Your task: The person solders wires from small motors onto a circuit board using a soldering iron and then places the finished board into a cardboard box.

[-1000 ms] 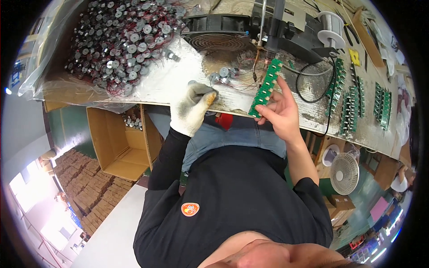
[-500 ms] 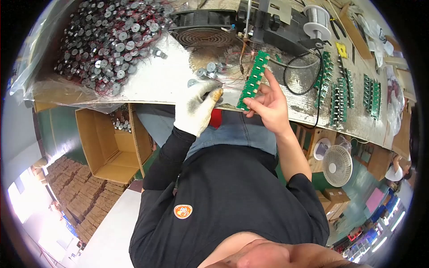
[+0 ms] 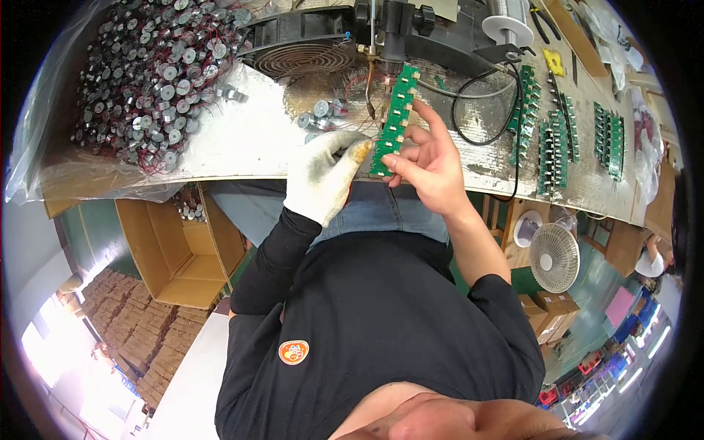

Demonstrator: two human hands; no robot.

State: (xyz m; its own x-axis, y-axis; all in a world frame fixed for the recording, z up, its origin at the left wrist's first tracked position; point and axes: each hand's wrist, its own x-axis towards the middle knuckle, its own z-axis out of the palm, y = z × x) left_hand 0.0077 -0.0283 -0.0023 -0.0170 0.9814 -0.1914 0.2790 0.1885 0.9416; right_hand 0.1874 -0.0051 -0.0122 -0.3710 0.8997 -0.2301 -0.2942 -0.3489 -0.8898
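My right hand point(image 3: 434, 167), bare, pinches the near end of a narrow green circuit board strip point(image 3: 397, 117), which stands tilted over the table's front edge. My left hand point(image 3: 319, 176) wears a white glove with brown-stained fingertips. Its thumb and fingers are pressed together beside the board's near end; what they grip, if anything, is hidden. Just beyond the glove lie several small round metal motors point(image 3: 321, 110) with thin red wires. A soldering iron tip point(image 3: 371, 103) points down close to the board's left side.
A large heap of wired motors point(image 3: 154, 88) in clear plastic covers the table's left. At the back are a black fan point(image 3: 297, 59) and a solder wire spool point(image 3: 507, 31). More green boards point(image 3: 551, 158), a black cable point(image 3: 456, 117), and pliers point(image 3: 544, 26) lie to the right.
The gloved left hand and the board have come together, the board's near end now by the glove's fingertips. The whole view has shifted slightly.
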